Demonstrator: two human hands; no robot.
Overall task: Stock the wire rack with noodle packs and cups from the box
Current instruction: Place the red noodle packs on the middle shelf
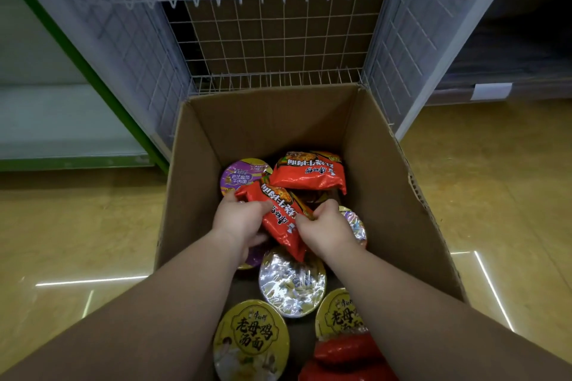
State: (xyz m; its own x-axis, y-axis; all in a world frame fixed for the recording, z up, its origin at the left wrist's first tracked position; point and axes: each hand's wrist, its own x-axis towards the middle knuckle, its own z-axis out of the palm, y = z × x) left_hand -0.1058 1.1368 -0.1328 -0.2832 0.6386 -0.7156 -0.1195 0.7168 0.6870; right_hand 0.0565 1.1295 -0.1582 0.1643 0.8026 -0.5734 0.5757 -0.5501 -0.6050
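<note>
Down at your far left stands a shelf unit (77,77) with a green edge, on the glossy yellow floor (77,226). Moving inward, the cardboard box (387,195) sits open on that floor, pushed right up against the foot of the white wire rack (278,34), whose baskets above and behind the box show no stock in them.

Inside the box, at the far left corner, a purple-lidded cup (240,178) lies face up. Just beside it your left hand (238,219) is curled, its fingers (258,206) wrapped over the left edge of a red noodle pack (280,216) that lies tilted across the middle of the box. Your right hand (322,226) pinches the same pack from the other side, thumb and fingers closed on its right edge, so both hands have hold of one pack, which overlaps the cups beneath it.

Beyond that pack a second red pack (309,176) lies flat against the far side of the contents. Under your hands sits a cup with a shiny silver lid (292,284); another shiny lid (356,223) peeps out beside your right wrist. Nearer to you are two yellow-lidded cups, one at the left (250,343) and one at the right (335,315), the latter partly hidden by your right forearm. At the near right corner lie more red packs (343,359), blurred.
</note>
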